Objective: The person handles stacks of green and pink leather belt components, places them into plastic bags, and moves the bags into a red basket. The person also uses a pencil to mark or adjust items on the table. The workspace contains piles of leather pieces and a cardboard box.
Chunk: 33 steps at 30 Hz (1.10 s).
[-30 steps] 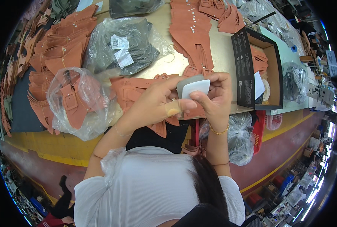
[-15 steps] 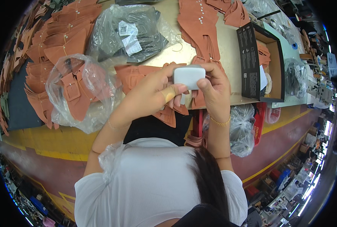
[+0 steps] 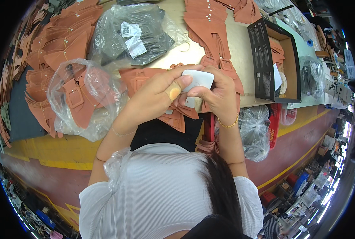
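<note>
Above the near edge of the table I hold a small white case with rounded corners [image 3: 204, 79] between both hands. My left hand [image 3: 156, 95] is closed on its left side, the thumb lying across its face. My right hand [image 3: 222, 95] grips it from the right and below, thumb pressed on the lower edge. A smaller pale piece [image 3: 190, 102] shows under the fingers; whether it belongs to the case I cannot tell. Beneath the hands lie reddish-brown leather pieces with buckles [image 3: 177, 119], partly covered by my fingers.
Left of my hands sits a clear bag [image 3: 119, 89] of buckled leather pieces. Behind it is a bag of dark pieces [image 3: 155, 32]. Stacked leather pieces [image 3: 72, 38] cover the far left. A black open box [image 3: 263, 59] stands right; a red basket [image 3: 274, 123] is below the table edge.
The white case has tilted and turned in my hands. My right thumb has shifted left along its lower edge, and my left thumb has moved up onto its face.
</note>
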### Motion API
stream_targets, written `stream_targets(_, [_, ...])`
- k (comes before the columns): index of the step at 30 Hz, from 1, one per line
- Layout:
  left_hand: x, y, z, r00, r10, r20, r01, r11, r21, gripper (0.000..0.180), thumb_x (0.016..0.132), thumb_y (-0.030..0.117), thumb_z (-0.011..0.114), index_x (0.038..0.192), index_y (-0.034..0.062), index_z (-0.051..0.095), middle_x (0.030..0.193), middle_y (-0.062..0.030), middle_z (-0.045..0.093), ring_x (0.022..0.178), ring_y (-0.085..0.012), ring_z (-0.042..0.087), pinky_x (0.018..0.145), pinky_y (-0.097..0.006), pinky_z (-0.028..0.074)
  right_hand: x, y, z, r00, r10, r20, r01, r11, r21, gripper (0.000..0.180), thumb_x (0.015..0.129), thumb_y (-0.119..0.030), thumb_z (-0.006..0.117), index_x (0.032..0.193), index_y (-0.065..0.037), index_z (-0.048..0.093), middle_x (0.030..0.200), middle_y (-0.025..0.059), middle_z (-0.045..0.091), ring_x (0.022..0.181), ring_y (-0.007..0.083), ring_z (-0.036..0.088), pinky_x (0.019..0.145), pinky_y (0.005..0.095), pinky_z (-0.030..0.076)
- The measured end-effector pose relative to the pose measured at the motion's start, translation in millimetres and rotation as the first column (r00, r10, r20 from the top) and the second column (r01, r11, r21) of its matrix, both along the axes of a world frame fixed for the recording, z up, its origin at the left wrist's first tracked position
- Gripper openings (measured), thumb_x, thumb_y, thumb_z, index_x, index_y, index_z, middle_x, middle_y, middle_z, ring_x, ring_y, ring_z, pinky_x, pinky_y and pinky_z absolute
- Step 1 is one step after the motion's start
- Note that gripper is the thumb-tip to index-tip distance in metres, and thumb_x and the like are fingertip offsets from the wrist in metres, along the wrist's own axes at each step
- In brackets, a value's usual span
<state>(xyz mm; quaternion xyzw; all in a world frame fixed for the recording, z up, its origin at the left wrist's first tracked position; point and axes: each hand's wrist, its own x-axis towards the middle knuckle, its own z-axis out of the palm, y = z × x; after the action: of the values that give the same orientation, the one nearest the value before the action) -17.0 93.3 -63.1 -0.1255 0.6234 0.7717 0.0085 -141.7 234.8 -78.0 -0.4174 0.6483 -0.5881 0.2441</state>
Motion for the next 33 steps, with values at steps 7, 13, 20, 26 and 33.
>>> stream_targets(7, [-0.2,8.2,6.3,0.999,0.030,0.045,-0.020,0.977,-0.213,0.037,0.102,0.016,0.045,0.137,0.0031,0.050,0.083,-0.0052,0.061,0.071,-0.0111,0.056,0.064,-0.026,0.047,-2.9,-0.5,3.6,0.995,0.016,-0.100,0.004,0.981,0.195,0.052,0.067,-0.037,0.087,0.095,-0.001,0.063,0.081,0.0090,0.068,0.071,0.0169,0.067,0.065,0.0308,0.052])
stream_targets(13, [-6.2,11.3,-5.8,0.986,0.137,-0.095,-0.161,0.931,-0.328,0.035,0.099,0.007,0.050,0.134,0.0009,0.053,0.085,-0.0013,0.059,0.069,-0.0067,0.051,0.062,-0.023,0.044,-9.0,-2.2,-0.4,0.992,-0.001,-0.126,0.029,0.975,0.220,0.052,0.072,-0.041,0.083,0.092,-0.001,0.058,0.078,0.0116,0.067,0.069,0.0195,0.068,0.060,0.0326,0.052])
stream_targets(20, [-12.0,7.7,-21.6,0.951,0.310,-0.001,-0.298,0.912,-0.282,0.022,0.094,0.010,0.059,0.113,-0.0019,0.060,0.082,-0.0063,0.064,0.063,-0.0074,0.055,0.056,-0.023,0.044,-5.4,2.9,-8.3,0.984,-0.071,0.163,0.035,0.975,0.219,0.023,0.089,-0.017,0.071,0.091,0.002,0.058,0.077,0.0047,0.068,0.062,0.0098,0.066,0.054,0.0236,0.050])
stream_targets(26, [-13.4,6.1,-29.7,0.955,0.296,-0.030,-0.293,0.918,-0.268,0.013,0.097,0.009,0.058,0.102,-0.0031,0.061,0.078,-0.0018,0.061,0.059,-0.0041,0.050,0.049,-0.019,0.039,-12.6,3.9,-15.8,0.981,-0.080,-0.179,0.108,0.983,0.151,0.027,0.090,-0.024,0.067,0.091,0.003,0.060,0.071,0.0146,0.065,0.061,0.0209,0.068,0.054,0.0314,0.050])
stream_targets(33, [-33.6,24.7,-25.1,0.916,0.381,-0.126,-0.399,0.834,-0.381,0.015,0.099,0.012,0.057,0.099,-0.0025,0.061,0.068,-0.0003,0.058,0.053,-0.0024,0.047,0.046,-0.017,0.034,-23.4,15.4,-17.7,0.853,-0.230,-0.469,0.206,0.973,-0.103,0.033,0.090,-0.032,0.065,0.083,-0.002,0.054,0.058,0.0125,0.054,0.050,0.0303,0.058,0.046,0.0393,0.044])
